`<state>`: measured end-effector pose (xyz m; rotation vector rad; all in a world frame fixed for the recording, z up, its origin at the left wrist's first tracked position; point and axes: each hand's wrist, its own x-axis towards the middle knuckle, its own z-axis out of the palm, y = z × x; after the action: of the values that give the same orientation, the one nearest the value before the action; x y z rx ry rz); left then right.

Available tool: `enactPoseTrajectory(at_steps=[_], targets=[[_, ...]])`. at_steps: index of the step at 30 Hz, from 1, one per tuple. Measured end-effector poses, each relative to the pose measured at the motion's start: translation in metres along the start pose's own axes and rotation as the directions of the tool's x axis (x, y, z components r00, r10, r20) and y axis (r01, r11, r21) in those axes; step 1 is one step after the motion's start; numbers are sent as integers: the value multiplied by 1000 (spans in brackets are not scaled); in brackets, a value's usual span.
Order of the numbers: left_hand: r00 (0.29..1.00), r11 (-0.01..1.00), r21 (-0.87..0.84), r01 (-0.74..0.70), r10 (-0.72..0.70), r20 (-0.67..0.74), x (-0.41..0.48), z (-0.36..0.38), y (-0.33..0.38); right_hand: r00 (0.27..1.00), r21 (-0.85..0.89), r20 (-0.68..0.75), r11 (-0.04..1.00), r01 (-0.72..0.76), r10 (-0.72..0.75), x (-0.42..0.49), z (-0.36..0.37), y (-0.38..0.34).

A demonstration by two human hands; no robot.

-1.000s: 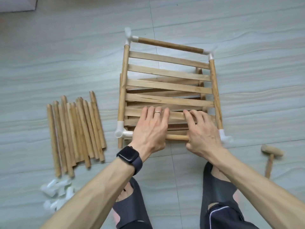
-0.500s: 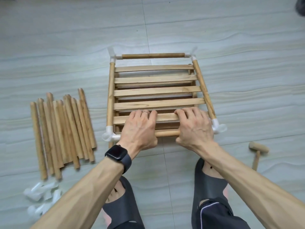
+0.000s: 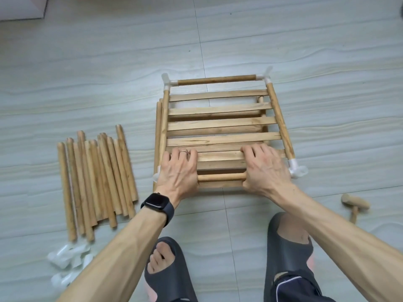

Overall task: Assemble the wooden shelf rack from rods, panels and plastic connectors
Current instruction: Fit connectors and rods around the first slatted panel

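Progress early: grips first slatted wooden tier (image 3: 220, 123) in curled left hand (image 3: 177, 171), right hand (image 3: 265, 171); loose wooden rods (image 3: 98, 177), white plastic connectors (image 3: 65, 258) unused.

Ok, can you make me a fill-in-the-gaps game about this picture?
1. The watch sits on the ___ wrist.
2. The mallet lies to the ___ of the rack.
3. The loose connectors near the rods are coloured ___.

Missing words: left, right, white.
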<state>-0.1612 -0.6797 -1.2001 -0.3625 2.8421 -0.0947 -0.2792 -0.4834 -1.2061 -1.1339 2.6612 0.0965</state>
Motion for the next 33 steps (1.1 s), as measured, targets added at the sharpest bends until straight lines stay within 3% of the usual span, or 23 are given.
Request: enactPoseTrajectory(at_steps=[3,6,8,10,12,14,15,17,21,24,28,33], targets=[[996,1000,15,-26,27,-80,6,-3,-1,993,46,-109,998,-30,35,-2,4,-2],[993,1000,7,-25,25,-118,14,-14,-12,947,76,-317,997,-25,48,2,3,-3],[990,999,33,16,-11,-140,22,-24,-29,884,90,-467,992,90,-38,2,3,-11],[982,994,50,98,-89,-168,30,-37,-48,824,63,-525,956,288,-213,-4,14,-29],[964,978,62,201,-186,-189,35,-51,-66,864,-3,-328,915,403,-382,-11,29,-51],[943,958,66,280,-261,-206,35,-61,-82,897,-41,61,897,440,-437,-9,45,-69],[936,951,66,301,-281,-212,33,-64,-88,886,-46,181,896,442,-428,-4,55,-73],[931,946,76,314,-290,-223,27,-68,-96,901,-42,252,926,374,-353,13,67,-69],[945,956,100,274,-248,-214,16,-68,-97,971,-109,218,987,120,-94,40,72,-23],[961,967,109,229,-207,-185,11,-60,-89,969,-131,214,986,-99,126,40,65,38],[969,980,96,177,-156,-191,10,-40,-72,855,-149,260,894,-422,448,15,63,131],[980,994,38,105,-96,-176,7,-1,-41,715,-138,350,789,-599,605,-24,52,212]])
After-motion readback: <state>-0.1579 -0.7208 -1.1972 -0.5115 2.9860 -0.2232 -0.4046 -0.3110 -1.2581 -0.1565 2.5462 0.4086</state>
